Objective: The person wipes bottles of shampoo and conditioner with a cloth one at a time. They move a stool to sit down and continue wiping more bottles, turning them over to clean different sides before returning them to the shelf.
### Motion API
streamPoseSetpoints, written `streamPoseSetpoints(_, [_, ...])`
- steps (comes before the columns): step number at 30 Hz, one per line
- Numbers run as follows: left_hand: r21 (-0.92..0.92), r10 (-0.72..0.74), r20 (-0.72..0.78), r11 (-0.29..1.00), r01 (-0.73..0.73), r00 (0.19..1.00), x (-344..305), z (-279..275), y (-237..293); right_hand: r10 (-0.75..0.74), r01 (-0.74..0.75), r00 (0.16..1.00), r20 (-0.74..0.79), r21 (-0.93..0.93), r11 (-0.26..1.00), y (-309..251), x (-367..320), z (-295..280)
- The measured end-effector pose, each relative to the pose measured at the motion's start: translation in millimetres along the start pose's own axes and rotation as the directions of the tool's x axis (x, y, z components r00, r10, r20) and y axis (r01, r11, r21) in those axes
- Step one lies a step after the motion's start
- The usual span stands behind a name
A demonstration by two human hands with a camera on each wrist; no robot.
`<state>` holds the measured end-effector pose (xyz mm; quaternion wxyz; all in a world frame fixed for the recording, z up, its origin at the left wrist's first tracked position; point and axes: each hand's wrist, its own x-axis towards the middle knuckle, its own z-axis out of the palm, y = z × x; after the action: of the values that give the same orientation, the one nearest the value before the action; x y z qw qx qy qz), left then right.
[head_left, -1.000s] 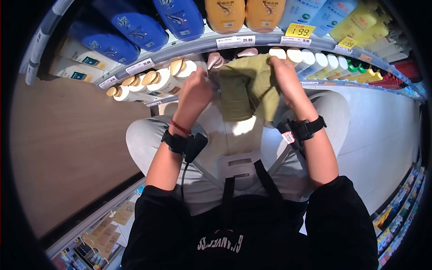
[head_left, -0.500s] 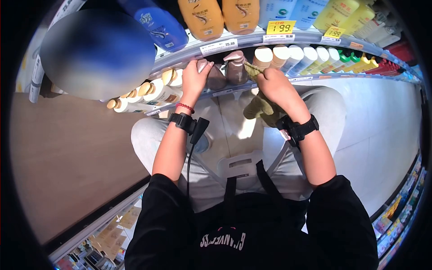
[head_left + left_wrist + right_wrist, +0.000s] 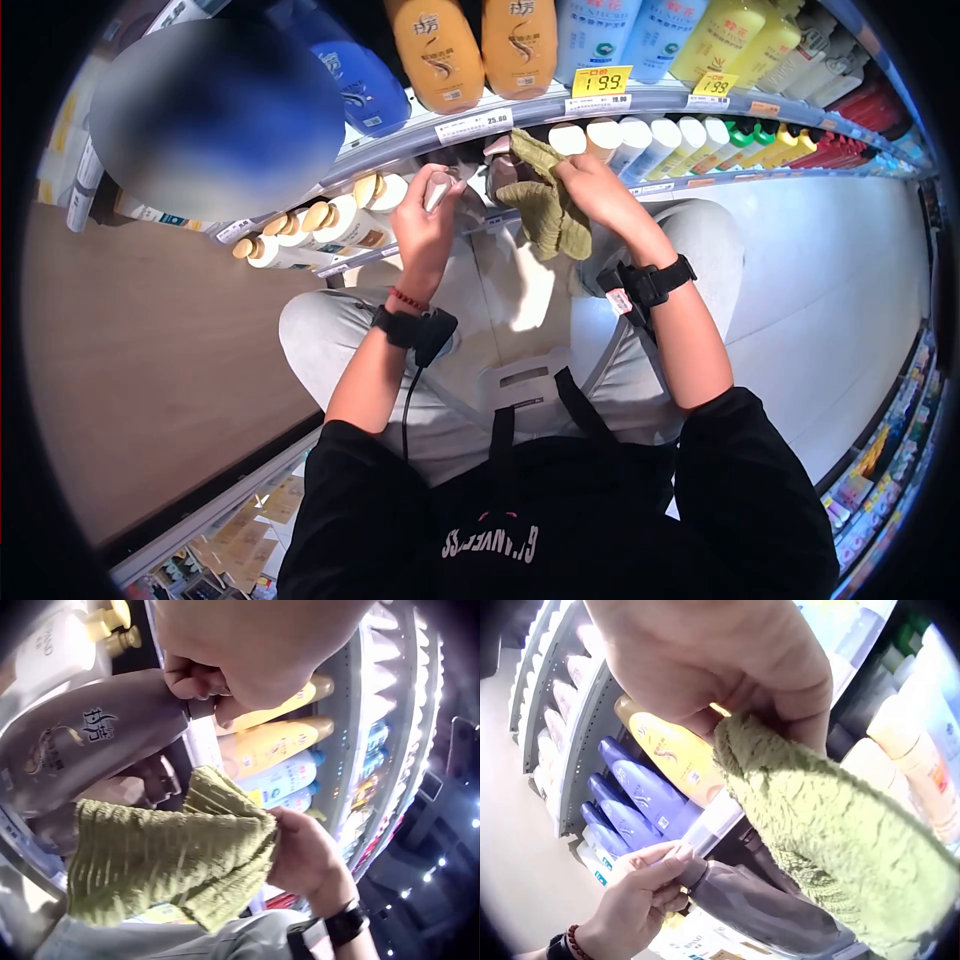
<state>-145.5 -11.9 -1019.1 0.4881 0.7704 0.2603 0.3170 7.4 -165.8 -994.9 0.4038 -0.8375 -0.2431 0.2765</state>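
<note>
My left hand [image 3: 425,228] grips a grey-brown shampoo bottle [image 3: 82,735] by its cap [image 3: 694,873], and the bottle tilts out from the lower shelf. Its front label with pale lettering shows in the left wrist view. In my right hand [image 3: 598,190] a ribbed olive-green cloth [image 3: 548,215] is pinched at one edge and hangs down in folds. The cloth hangs close beside the bottle and partly covers a second brownish bottle [image 3: 498,160] behind it.
White pump bottles [image 3: 345,215] stand left on the lower shelf; pale-capped bottles [image 3: 630,145] stand right. Orange bottles [image 3: 520,50] and blue bottles [image 3: 360,85] line the shelf above, behind a price-tag rail [image 3: 474,126]. A blurred disc [image 3: 210,120] covers the upper left.
My left hand has gone from near the cloth to the bottle's cap and drawn the bottle toward me. The cloth, spread out at first, was bunched midway and now hangs nearer the bottles.
</note>
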Motion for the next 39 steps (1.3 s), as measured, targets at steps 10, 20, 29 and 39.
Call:
streamPoseSetpoints(10, [-0.136, 0.065, 0.035, 0.989, -0.06, 0.997, -21, -30, 30, -0.568, 0.014, 0.757, 0.323, 0.861, 0.508, -30, -35, 48])
streamPoseSetpoints(20, [-0.071, 0.164, 0.225, 0.986, -0.151, 0.96, -31, -56, 50, -0.439, 0.317, 0.776, 0.453, 0.322, 0.892, -32, -37, 59])
streamPoseSetpoints(29, [-0.09, 0.26, 0.268, 0.965, -0.245, 0.927, -28, -59, 40, -0.454, 0.38, 0.89, 0.034, 0.493, 0.782, -23, -47, 117])
streamPoseSetpoints(39, [-0.105, 0.077, 0.371, 0.994, -0.041, 0.926, -22, -62, 51, -0.447, 0.482, 0.874, -0.19, 0.449, 0.752, -27, -32, 104])
